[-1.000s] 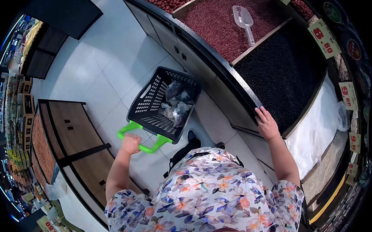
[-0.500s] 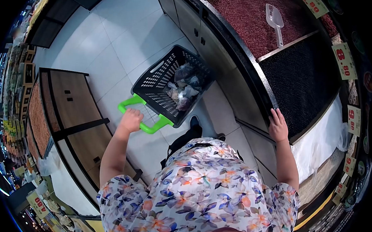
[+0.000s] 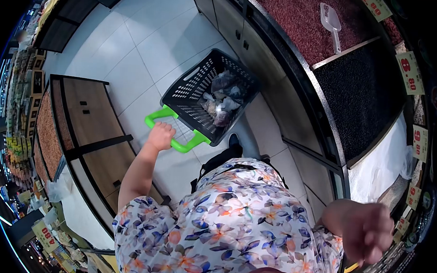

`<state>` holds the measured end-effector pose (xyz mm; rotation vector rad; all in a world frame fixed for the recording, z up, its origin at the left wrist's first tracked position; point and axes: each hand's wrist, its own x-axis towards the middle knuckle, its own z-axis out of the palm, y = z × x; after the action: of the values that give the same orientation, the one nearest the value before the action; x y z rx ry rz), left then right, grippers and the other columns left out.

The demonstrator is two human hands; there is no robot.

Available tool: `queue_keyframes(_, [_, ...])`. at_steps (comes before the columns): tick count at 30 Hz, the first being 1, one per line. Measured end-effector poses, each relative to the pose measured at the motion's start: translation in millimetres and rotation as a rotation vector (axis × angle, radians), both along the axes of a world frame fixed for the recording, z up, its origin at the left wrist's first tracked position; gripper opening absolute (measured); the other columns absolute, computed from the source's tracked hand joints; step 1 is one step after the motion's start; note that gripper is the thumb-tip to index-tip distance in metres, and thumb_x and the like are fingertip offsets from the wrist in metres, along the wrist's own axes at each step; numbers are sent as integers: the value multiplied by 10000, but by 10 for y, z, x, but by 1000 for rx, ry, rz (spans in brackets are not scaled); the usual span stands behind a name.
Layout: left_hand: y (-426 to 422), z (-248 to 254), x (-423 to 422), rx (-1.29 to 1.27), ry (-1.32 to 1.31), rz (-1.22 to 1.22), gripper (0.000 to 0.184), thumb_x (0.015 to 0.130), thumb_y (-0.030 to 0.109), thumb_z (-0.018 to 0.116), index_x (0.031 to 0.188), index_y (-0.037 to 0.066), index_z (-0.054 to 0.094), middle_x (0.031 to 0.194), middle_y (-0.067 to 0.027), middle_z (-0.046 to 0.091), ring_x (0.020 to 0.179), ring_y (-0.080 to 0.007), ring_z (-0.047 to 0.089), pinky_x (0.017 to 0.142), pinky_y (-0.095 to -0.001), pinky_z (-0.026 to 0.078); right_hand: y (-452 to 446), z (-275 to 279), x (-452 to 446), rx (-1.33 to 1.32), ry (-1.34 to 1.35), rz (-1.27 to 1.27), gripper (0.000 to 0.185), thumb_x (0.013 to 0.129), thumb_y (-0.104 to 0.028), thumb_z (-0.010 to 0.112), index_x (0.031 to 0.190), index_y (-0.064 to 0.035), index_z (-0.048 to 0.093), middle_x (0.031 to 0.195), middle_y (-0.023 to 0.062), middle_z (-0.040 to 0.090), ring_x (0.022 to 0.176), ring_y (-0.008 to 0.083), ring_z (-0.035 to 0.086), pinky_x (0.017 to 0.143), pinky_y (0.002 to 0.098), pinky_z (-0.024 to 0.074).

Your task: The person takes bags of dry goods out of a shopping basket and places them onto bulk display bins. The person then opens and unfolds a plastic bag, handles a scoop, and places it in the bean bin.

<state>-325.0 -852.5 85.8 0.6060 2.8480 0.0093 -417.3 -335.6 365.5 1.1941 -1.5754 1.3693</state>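
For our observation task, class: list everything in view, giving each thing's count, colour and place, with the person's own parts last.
basket: one, black, centre
handle: one, green, near end of basket
plastic bags: several, translucent, inside basket
red grains: one bin, dark red, upper right
scoop: one, clear, on red grains
black grains: one bin, black, right
white sheet: one, white, beside black grains
price signs: several, pale with red figures, right edge and lower left
cabinets: at least two, brown and black, either side
floor tiles: many, pale, between cabinets
packaged goods: uncountable, mixed colours, left edge
shirt: one, white floral, bottom centre
left hand: one, gripping handle
right hand: one, blurred, lower right
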Motion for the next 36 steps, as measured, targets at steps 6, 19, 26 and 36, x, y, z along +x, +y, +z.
queue_keyframes(6, [-14,-11,1,3,22,-13,149,570,181,663,656,119,557,692,-56,533,725,-243,555,695,-378,411,-680,748,37,-328,215,151,58,837,-93,587,866,-50,614,858,-7,579,796,70,536,471,142,367])
queue_keyframes(19, [-66,-62,30,54,45,-19,224,525,195,703,662,105,552,685,-70,513,698,-263,550,669,-395,419,-810,868,154,-421,418,-176,141,875,-119,536,765,-55,596,684,1,579,589,93,529,458,174,399])
queue_keyframes(26, [-69,-58,27,42,71,-32,230,521,212,693,662,102,549,682,-72,508,698,-263,546,669,-396,419,-865,878,80,-406,391,-111,195,872,-101,538,680,-67,546,610,-26,514,527,66,466,425,160,355])
queue_keyframes(36, [-73,-59,37,48,64,-36,230,525,212,694,663,103,545,680,-70,503,689,-262,543,662,-392,418,-867,865,89,-390,435,-198,157,862,-68,549,707,-48,559,639,-25,506,531,59,483,459,154,411])
